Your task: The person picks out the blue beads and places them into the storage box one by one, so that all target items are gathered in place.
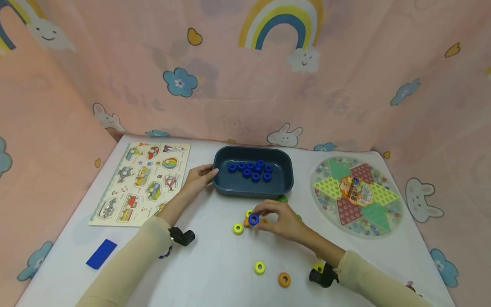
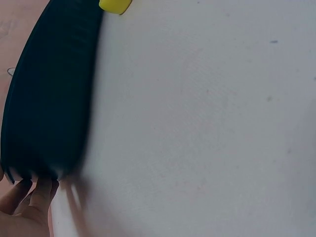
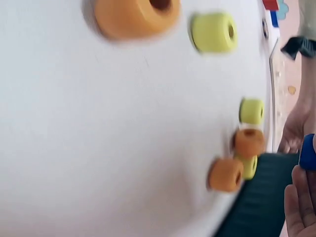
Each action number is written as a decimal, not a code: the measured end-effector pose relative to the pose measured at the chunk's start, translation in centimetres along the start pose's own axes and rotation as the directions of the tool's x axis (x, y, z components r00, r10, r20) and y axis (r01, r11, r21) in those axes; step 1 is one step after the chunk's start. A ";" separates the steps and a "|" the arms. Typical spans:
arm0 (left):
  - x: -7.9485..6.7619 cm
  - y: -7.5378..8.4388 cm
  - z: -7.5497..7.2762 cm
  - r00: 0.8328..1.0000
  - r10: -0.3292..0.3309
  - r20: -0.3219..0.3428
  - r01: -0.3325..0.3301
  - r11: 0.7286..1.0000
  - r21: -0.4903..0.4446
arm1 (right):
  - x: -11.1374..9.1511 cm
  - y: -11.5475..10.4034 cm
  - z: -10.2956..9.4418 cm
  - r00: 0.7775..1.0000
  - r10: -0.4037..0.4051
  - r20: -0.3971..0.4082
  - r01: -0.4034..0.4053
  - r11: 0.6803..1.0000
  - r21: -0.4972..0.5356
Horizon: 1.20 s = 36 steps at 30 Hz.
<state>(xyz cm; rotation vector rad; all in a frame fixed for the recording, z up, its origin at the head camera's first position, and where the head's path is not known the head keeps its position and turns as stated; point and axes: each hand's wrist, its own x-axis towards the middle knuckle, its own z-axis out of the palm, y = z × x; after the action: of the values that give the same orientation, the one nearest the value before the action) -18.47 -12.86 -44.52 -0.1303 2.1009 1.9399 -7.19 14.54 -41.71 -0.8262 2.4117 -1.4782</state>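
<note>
A dark teal tray (image 1: 253, 190) holds several blue ring beads (image 1: 247, 172). At its left end my left hand (image 1: 200, 177) grips the rim; the left wrist view shows its fingertips (image 2: 42, 190) against the tray's end wall. My right hand (image 1: 281, 219) pinches a blue ring bead (image 1: 253, 219) between thumb and fingers, just in front of the tray. That same bead (image 3: 308, 152) shows at the edge of the right wrist view. Below and around the right hand lie yellow ring beads (image 1: 238, 229) and orange ones, partly hidden by it.
A picture puzzle board (image 1: 140, 185) lies at the left, with a blue flat block (image 1: 101, 254) nearer me. At the right sits a round star-patterned game board (image 1: 356, 196). A yellow bead (image 1: 259, 267) and an orange bead (image 1: 284, 279) lie in front; a green bead (image 1: 282, 198) is beside the tray.
</note>
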 end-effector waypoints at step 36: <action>-0.5 -0.1 0.7 1.000 -0.009 0.014 0.009 1.000 -0.005 | 13.9 3.6 -3.4 0.997 0.079 0.008 -0.071 0.934 -0.350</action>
<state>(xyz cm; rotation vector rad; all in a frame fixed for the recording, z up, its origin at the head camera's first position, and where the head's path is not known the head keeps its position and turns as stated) -17.85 -12.26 -44.49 -0.1265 2.0829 1.9360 -21.44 10.74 -41.52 -0.7987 2.6992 -1.0193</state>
